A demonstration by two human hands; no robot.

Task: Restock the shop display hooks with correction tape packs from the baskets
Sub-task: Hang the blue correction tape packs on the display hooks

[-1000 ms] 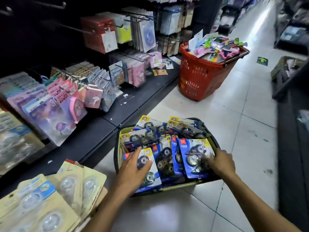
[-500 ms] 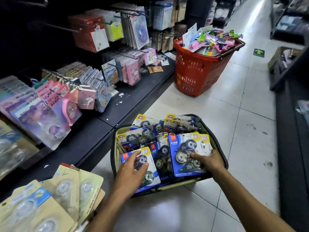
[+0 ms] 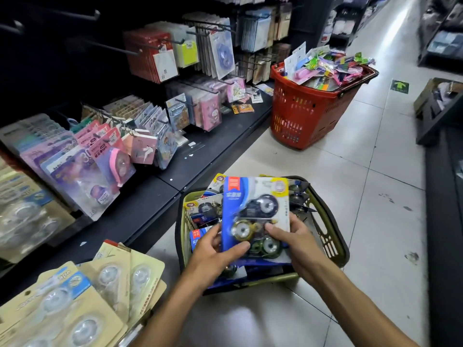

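Observation:
A blue correction tape pack (image 3: 253, 209) is held upright just above the green basket (image 3: 325, 236) on the floor. My left hand (image 3: 215, 254) grips its lower left edge, thumb across the front. My right hand (image 3: 295, 242) grips the lower right edge, thumb on the blister. More packs (image 3: 204, 209) of the same kind lie in the basket, partly hidden behind the raised one. Display hooks (image 3: 110, 47) stick out from the dark wall on the left, some bare, some loaded with stationery packs (image 3: 105, 156).
A red basket (image 3: 303, 113) heaped with colourful packs stands further down the aisle. A dark shelf ledge (image 3: 140, 209) runs along the left. Beige tape packs (image 3: 82, 301) hang close at lower left. Another shelf unit (image 3: 443, 186) borders the tiled aisle on the right.
My right hand lifted a blue pack out of the basket. My left hand left the pack it was touching and took hold of the raised pack's left edge.

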